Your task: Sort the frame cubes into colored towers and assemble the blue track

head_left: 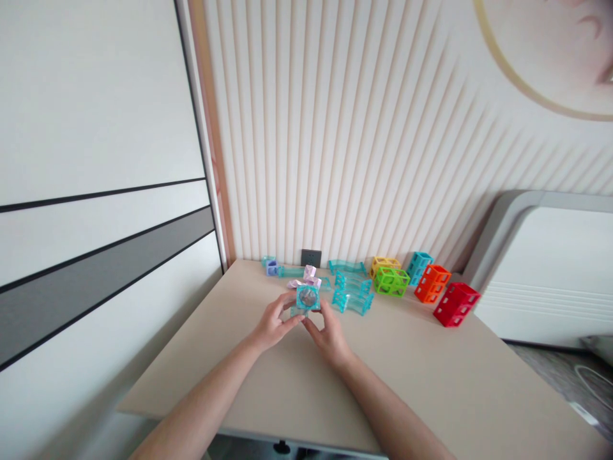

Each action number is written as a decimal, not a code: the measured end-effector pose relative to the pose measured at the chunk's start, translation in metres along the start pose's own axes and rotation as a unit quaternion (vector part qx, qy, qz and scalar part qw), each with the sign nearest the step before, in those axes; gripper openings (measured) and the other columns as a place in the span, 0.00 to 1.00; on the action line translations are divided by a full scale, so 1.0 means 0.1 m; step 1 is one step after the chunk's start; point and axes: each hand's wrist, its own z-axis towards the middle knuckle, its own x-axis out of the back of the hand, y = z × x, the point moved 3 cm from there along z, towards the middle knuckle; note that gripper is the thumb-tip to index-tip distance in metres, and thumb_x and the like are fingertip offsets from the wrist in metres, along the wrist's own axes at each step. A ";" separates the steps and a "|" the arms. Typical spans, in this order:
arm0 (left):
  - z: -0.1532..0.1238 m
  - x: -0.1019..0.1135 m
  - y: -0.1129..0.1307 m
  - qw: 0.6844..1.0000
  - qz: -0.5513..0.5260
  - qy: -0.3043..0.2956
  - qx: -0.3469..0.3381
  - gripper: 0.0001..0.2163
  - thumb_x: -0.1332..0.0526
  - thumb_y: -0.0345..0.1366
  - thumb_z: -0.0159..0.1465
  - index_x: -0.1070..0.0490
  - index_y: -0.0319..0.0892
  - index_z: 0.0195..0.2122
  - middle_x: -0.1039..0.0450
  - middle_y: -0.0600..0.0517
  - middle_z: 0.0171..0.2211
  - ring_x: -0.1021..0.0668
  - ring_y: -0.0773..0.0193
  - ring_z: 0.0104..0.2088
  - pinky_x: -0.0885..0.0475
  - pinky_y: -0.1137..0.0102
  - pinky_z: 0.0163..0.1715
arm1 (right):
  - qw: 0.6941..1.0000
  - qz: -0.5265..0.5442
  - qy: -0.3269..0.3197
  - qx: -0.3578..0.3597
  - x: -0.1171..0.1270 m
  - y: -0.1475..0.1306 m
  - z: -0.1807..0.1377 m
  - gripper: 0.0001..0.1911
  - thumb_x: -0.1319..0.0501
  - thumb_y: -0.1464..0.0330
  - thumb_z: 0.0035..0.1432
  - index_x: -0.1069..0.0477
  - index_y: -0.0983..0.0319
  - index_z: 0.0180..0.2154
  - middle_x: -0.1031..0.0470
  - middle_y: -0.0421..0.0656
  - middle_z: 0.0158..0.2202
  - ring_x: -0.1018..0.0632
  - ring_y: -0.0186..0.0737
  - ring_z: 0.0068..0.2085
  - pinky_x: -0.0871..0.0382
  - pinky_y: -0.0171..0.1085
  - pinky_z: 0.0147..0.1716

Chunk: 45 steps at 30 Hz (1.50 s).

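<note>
My left hand (274,323) and my right hand (328,335) meet over the beige table (431,377). Together their fingertips pinch a small teal square block with a round clear window (307,298), held just above the tabletop. The left fingers grip its left side, the right fingers its lower right edge. Pale pink and lilac pieces (309,276) lie right behind the block. Teal wavy track pieces (353,291) lie just to the right of my hands.
Along the back stand open-frame blocks: yellow (384,263), green (391,281), teal (419,266), orange (432,283) and red (456,304). A dark wall socket (311,257) sits in the ribbed wall. A white padded headboard (550,268) is at the right.
</note>
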 end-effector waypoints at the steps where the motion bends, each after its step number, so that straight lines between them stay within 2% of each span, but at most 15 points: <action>1: 0.00 0.01 0.01 1.000 0.013 0.004 -0.007 0.19 0.32 0.38 0.62 0.29 0.41 0.53 0.23 0.43 0.52 0.20 0.53 0.52 0.25 0.58 0.55 | 1.000 -0.011 -0.003 0.008 0.02 -0.03 0.01 0.19 0.37 0.66 0.63 0.33 0.57 0.55 0.23 0.47 0.49 0.22 0.47 0.48 0.26 0.45 0.49; 9: -0.01 0.02 0.00 0.997 0.057 -0.001 -0.043 0.20 0.33 0.39 0.64 0.31 0.42 0.56 0.23 0.41 0.53 0.20 0.53 0.52 0.24 0.60 0.53 | 0.997 -0.035 -0.003 0.072 0.17 -0.19 -0.02 0.28 0.38 0.63 0.64 0.40 0.58 0.63 0.30 0.52 0.58 0.27 0.51 0.59 0.32 0.48 0.58; 17: -0.05 -0.01 0.07 0.981 0.132 -0.046 -0.133 0.20 0.35 0.34 0.64 0.33 0.46 0.58 0.22 0.44 0.52 0.19 0.53 0.52 0.24 0.59 0.53 | 0.995 -0.022 -0.003 0.093 0.23 -0.26 0.00 0.22 0.35 0.61 0.62 0.32 0.56 0.56 0.30 0.51 0.55 0.27 0.52 0.57 0.32 0.49 0.57; 20: -0.05 -0.04 0.15 0.968 0.160 -0.078 -0.175 0.22 0.37 0.32 0.65 0.36 0.47 0.61 0.24 0.42 0.55 0.21 0.53 0.54 0.25 0.59 0.54 | 0.994 -0.011 -0.009 0.107 0.26 -0.28 0.01 0.23 0.34 0.60 0.62 0.32 0.54 0.57 0.31 0.50 0.55 0.27 0.51 0.56 0.32 0.48 0.57; 28: -0.06 -0.08 0.22 0.963 0.135 -0.105 -0.207 0.26 0.38 0.29 0.65 0.39 0.47 0.63 0.26 0.41 0.56 0.23 0.52 0.57 0.26 0.57 0.55 | 0.990 -0.007 -0.036 0.139 0.28 -0.31 0.02 0.25 0.36 0.56 0.63 0.33 0.52 0.60 0.33 0.51 0.57 0.29 0.52 0.58 0.33 0.50 0.58; 31: -0.06 -0.09 0.25 0.970 0.107 -0.118 -0.183 0.25 0.36 0.29 0.64 0.36 0.48 0.62 0.25 0.43 0.56 0.23 0.52 0.57 0.27 0.57 0.56 | 0.988 -0.006 -0.040 0.150 0.30 -0.33 0.00 0.23 0.38 0.55 0.64 0.32 0.53 0.59 0.32 0.51 0.57 0.29 0.53 0.58 0.32 0.50 0.57; 35: -0.06 -0.09 0.24 0.989 0.082 -0.105 -0.063 0.20 0.32 0.33 0.61 0.26 0.49 0.54 0.23 0.45 0.54 0.23 0.51 0.56 0.29 0.55 0.58 | 0.989 -0.010 -0.050 0.141 0.31 -0.34 -0.02 0.23 0.42 0.54 0.66 0.31 0.54 0.59 0.30 0.52 0.55 0.28 0.54 0.57 0.31 0.50 0.56; 37: -0.07 -0.09 0.23 0.993 0.069 -0.094 -0.027 0.19 0.31 0.34 0.59 0.24 0.49 0.52 0.22 0.45 0.54 0.23 0.50 0.56 0.30 0.54 0.59 | 0.990 -0.009 -0.056 0.132 0.30 -0.33 -0.03 0.23 0.42 0.54 0.66 0.31 0.54 0.59 0.30 0.52 0.55 0.28 0.55 0.57 0.31 0.51 0.55; 40: -0.07 -0.09 0.20 0.995 0.052 -0.090 -0.006 0.19 0.29 0.35 0.57 0.23 0.49 0.51 0.22 0.46 0.54 0.23 0.49 0.56 0.31 0.53 0.59 | 0.990 -0.006 -0.057 0.128 0.29 -0.32 -0.04 0.23 0.42 0.54 0.65 0.31 0.54 0.59 0.29 0.52 0.55 0.28 0.56 0.57 0.31 0.53 0.56; 45: -0.07 -0.08 0.17 0.994 0.049 -0.094 -0.012 0.18 0.29 0.36 0.56 0.23 0.49 0.49 0.22 0.46 0.54 0.23 0.50 0.56 0.31 0.53 0.60 | 0.987 0.003 -0.053 0.150 0.29 -0.34 -0.03 0.23 0.43 0.55 0.66 0.32 0.53 0.60 0.29 0.51 0.55 0.28 0.55 0.56 0.31 0.53 0.56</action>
